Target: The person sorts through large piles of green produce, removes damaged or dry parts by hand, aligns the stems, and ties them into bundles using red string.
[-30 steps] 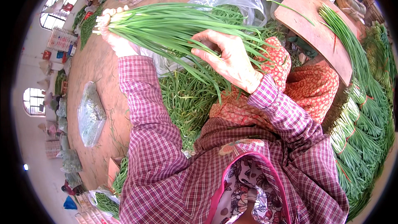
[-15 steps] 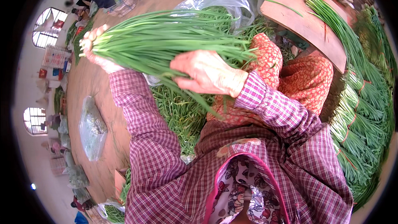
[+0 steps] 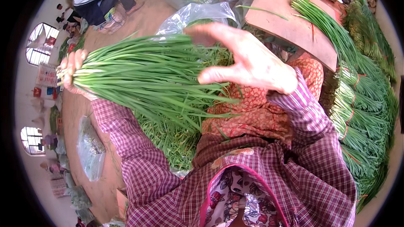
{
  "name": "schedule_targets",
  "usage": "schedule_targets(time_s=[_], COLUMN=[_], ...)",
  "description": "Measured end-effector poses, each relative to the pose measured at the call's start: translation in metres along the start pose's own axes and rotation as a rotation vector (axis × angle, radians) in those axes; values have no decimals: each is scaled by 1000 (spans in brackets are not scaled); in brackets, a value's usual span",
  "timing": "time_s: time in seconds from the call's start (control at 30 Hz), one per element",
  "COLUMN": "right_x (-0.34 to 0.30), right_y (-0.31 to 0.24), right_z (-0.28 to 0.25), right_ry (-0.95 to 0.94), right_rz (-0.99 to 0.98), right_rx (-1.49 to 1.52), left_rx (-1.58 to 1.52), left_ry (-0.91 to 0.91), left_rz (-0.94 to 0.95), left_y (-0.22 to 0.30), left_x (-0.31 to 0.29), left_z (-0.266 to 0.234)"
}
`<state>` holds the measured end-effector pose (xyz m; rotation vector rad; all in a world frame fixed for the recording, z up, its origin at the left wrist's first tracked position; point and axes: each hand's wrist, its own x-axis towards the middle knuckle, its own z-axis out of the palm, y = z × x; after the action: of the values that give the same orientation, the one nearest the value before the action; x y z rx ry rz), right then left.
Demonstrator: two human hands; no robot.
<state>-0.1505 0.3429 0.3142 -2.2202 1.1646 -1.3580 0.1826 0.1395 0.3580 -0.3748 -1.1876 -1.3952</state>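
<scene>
In the head view, the left hand (image 3: 72, 70) has its grip wrapped around the pale root ends of a bunch of green stalks (image 3: 139, 75), whose leaves fan out to the right in front of the person. The right hand (image 3: 252, 65), blurred, has its grip spread, thumb well apart from the fingers, beside the leaf tips; whether it touches them I cannot tell. Half a second ago its fingers lay over the leaves; now it is farther right and opened out. The bunch sits farther left and lower in the picture, and a seated person (image 3: 93, 6) at upper left shows more fully.

Below the bunch lies a heap of loose greens (image 3: 168, 141), partly covered by it. A clear plastic bag (image 3: 200, 12) stands behind, its near side hidden by the bunch and the right hand. To the right, the surface (image 3: 269, 25) carries a single stalk (image 3: 265, 12) and more long stalks (image 3: 324, 31). Tied bunches (image 3: 366, 122) with red bands are stacked at far right. Another filled bag (image 3: 90, 151) lies on the floor (image 3: 145, 14) at left.
</scene>
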Motion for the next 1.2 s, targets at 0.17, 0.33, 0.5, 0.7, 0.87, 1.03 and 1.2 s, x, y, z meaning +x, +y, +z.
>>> schedule_targets(time_s=[0.17, 0.33, 0.5, 0.7, 0.87, 1.03, 1.2], right_x=[51, 92, 83, 67, 67, 61, 55], right_y=[10, 10, 24, 55, 60, 52, 36], right_z=[20, 46, 38, 15, 21, -2, -46], right_ry=[244, 302, 226, 140, 146, 310, 417], right_rz=[-167, -286, -161, 28, 19, -72, -144], right_rx=[18, 12, 199, 122, 34, -194, -528], left_rx=[-84, -132, -222, -198, -168, -3, 342], left_ry=[-279, -513, -775, -890, -865, -515, -210], left_rz=[-146, -190, -225, -285, -289, -251, -343], left_y=[-28, -38, -54, -44, -45, -47, -54], left_x=[22, 39, 56, 64, 63, 30, 11], left_z=[43, 63, 61, 67, 67, 85, 91])
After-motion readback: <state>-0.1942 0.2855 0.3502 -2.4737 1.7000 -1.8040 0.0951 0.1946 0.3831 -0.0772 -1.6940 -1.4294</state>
